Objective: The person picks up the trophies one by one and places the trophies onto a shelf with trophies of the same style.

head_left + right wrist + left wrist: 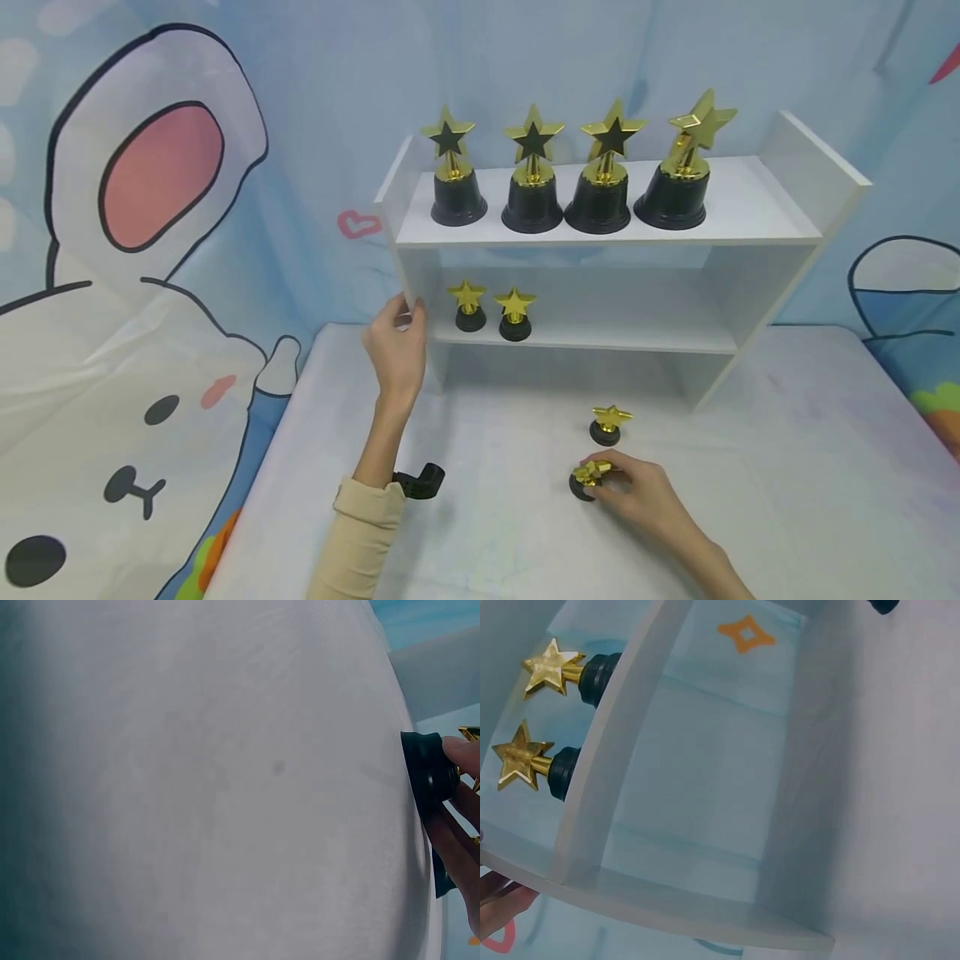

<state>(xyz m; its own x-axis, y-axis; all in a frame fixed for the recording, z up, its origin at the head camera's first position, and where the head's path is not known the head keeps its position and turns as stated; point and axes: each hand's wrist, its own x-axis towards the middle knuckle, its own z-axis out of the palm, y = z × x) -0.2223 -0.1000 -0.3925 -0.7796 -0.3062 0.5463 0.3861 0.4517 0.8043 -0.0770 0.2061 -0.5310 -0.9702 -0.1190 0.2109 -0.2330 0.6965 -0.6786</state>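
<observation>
My left hand (399, 346) grips the left side panel of a white shelf (630, 321) at about middle-tier height. In the left wrist view its fingers (510, 907) show at the outside of that panel. On the table, my right hand (641, 496) pinches a small gold star trophy (577, 486) by its upper part, between thumb and fingers. The trophy's black base (429, 769) is close to the tabletop in the right wrist view. Just behind it stands another small star trophy (604, 432). Two more small trophies, one (470, 318) left of the other (515, 327), stand on the middle tier.
Several larger star trophies (532, 200) with black bases line the top tier. A black strap-mounted device (422, 482) sits at my left wrist. The shelf stands on a white-covered table (510, 533), backed by a blue printed curtain (315, 125).
</observation>
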